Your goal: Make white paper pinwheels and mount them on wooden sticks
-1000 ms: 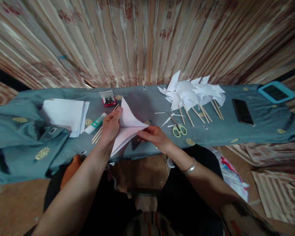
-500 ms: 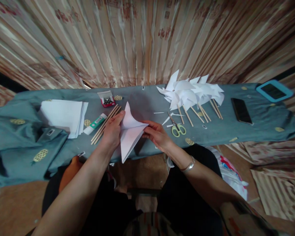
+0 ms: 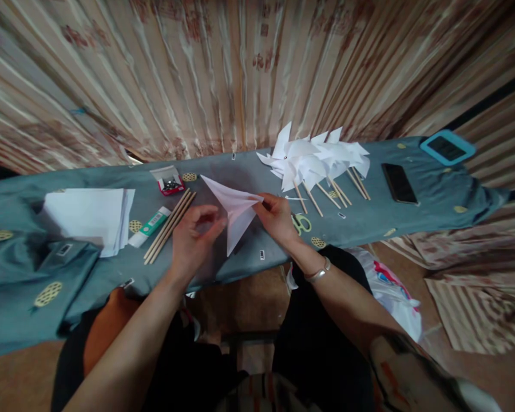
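The person's left hand [image 3: 193,240] is curving loosely, fingers parted, just beside the folded paper [image 3: 236,214], contact being unclear. The right hand [image 3: 277,217] is pinching the paper's right corner above the cloth-covered table [image 3: 360,220]. Wooden sticks [image 3: 170,226] are lying leftward; farther off, paper pinwheels [image 3: 317,160] are resting near the curtain [image 3: 240,74].
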Tool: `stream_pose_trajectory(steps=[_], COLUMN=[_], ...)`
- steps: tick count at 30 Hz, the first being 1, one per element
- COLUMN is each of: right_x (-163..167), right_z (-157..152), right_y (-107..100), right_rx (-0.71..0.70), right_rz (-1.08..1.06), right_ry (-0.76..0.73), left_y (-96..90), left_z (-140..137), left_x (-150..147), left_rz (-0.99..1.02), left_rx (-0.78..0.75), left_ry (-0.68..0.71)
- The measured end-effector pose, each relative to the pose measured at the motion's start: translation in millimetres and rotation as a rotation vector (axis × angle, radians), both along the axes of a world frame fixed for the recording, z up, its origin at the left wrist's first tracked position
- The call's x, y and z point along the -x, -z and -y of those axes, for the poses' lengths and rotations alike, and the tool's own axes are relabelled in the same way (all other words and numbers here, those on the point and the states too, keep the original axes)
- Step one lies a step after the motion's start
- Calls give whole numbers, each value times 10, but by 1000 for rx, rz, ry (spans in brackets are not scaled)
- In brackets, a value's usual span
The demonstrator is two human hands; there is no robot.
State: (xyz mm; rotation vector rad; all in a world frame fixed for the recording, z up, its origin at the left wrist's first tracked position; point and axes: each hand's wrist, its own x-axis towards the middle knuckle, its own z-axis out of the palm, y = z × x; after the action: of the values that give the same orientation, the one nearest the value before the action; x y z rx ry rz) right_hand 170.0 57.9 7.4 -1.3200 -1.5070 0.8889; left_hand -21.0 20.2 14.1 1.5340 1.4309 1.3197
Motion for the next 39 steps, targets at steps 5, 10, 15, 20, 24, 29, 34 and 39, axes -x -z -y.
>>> stream_pose_trajectory(steps=[5,10,15,20,24,29,34,39], right_x=[86,77,-32,-141,-195,-201,-215,-216], right_z=[142,125,-1,-4,34,57,56,28], right_y=[-101,-70,12,3,-26,-46,-31,36], right_rx=[-47,-37,125,298,345,339,360,420], right_rz=[222,81,-353,-602,-648,-666,-687,-696], right_ry=[-53,-50,-10,11,-5,-31,-54,-39], left_y=[-10,-4,-2,-42,-80,-121,-120,-77], left_z=[5,-78,-106,-96,-70,-51,-61,-85], left_x=[-86,17,84,55,29,-5,-23,-40], left_rz=[-235,-238,212,638,716,733,710,731], left_rx=[-33,-48,111,290,407,428,426,422], left_ry=[97,30,-85,-120,-108,-93,-92,-131])
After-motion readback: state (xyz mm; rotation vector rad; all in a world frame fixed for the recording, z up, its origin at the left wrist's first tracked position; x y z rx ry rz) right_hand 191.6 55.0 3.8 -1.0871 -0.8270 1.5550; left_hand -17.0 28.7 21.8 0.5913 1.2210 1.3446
